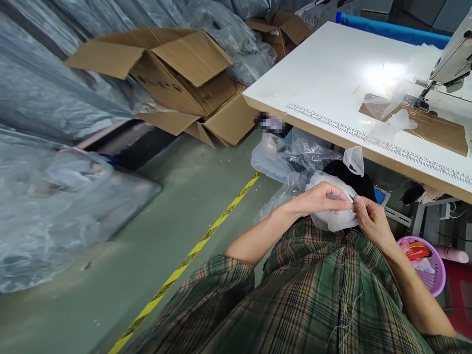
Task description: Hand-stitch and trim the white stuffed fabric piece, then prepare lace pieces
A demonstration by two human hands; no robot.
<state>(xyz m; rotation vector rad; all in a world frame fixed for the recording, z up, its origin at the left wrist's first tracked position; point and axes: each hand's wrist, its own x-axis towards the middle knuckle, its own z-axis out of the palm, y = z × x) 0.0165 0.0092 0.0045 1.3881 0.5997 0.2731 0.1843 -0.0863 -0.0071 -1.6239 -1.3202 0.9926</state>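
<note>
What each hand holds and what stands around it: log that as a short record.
Left hand: holding white sheer material
Right hand: pinching close to the left, at a small dark item, too small to identify
Table: white, ruler marks along the near edge
On table: sewing machine, brown sheet, white scraps
Left of table: open cardboard box
Floor: yellow-and-black tape
Right side: pink basket holding a red packet

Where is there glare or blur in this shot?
Head view, upper right: glare washes out part of the table near the sewing machine; head view, left: the plastic looks smeared; head view, right of centre: left hand and right hand look fairly sharp.
</note>
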